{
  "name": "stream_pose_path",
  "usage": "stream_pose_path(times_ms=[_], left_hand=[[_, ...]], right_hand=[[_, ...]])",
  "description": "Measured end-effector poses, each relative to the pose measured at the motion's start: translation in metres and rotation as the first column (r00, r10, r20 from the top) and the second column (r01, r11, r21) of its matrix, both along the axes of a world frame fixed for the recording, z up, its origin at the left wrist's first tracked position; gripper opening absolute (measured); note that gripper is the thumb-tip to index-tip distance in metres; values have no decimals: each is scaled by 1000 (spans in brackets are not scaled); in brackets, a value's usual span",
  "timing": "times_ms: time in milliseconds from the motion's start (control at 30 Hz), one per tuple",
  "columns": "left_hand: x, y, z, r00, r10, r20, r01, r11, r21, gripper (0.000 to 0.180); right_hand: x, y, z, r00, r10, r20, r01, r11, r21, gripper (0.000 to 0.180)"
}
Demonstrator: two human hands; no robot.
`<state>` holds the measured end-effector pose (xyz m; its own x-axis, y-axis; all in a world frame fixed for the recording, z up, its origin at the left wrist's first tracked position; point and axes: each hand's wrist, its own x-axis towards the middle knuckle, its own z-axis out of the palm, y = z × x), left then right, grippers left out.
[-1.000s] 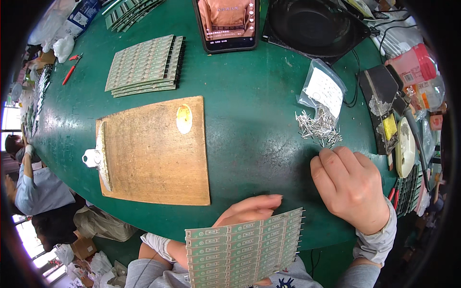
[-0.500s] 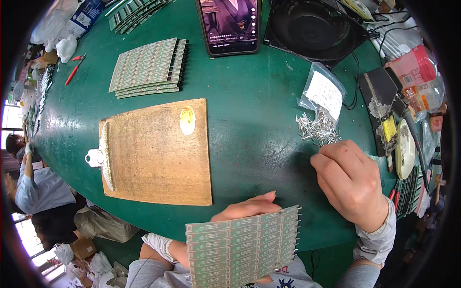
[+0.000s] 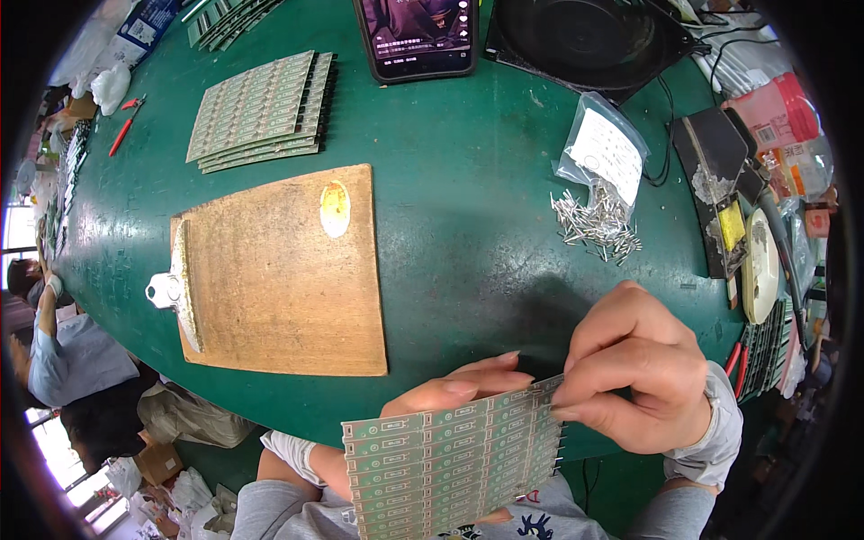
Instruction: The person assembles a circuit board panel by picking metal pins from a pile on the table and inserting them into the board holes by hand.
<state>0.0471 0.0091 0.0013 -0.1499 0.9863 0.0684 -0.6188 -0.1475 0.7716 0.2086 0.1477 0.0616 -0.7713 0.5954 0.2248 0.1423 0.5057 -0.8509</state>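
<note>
My left hand (image 3: pixel 454 389) grips a green circuit board panel (image 3: pixel 450 463) and holds it tilted above the table's near edge. The panel has rows of small repeated boards, and thin metal pins stick out along its right edge. At its upper right corner my right hand (image 3: pixel 641 378) is closed, thumb and forefinger pinched together against the edge. Whatever sits between those fingertips is hidden. Beyond that hand lies a heap of short metal pins (image 3: pixel 594 225), spilling from a clear plastic bag (image 3: pixel 601 148) with a white label.
A wooden clipboard (image 3: pixel 279 288) lies left of centre, with stacked circuit panels (image 3: pixel 252 112) behind it. A phone (image 3: pixel 418 40) and a black fan-like frame (image 3: pixel 585 40) stand at the back. Red-handled cutters (image 3: pixel 124 130) lie far left; a soldering stand (image 3: pixel 715 189) is at right.
My right hand has moved from beside the pin heap down and toward me to the panel's upper right corner. My left hand still holds the panel. The view has shifted slightly.
</note>
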Motion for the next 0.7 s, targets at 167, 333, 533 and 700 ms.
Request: stream_pose_path(times_ms=[167, 333, 533, 700], left_hand=[[7, -1, -12, 993, 110, -52, -105, 990, 90, 77], [4, 0, -14, 990, 69, -123, -51, 989, 142, 85], [-4, 5, -17, 979, 19, -205, 23, 980, 200, 97], [-10, 8, -19, 961, -17, -277, 87, 966, 242, 108]], right_hand=[[5, -1, -13, 999, 53, 10, -53, 999, 10, 17], [0, -3, -12, 999, 27, -24, -27, 999, -17, 21], [2, -2, -17, 999, 51, -10, -51, 999, 11, 16], [2, -2, -18, 999, 49, -9, -49, 998, 26, 16]])
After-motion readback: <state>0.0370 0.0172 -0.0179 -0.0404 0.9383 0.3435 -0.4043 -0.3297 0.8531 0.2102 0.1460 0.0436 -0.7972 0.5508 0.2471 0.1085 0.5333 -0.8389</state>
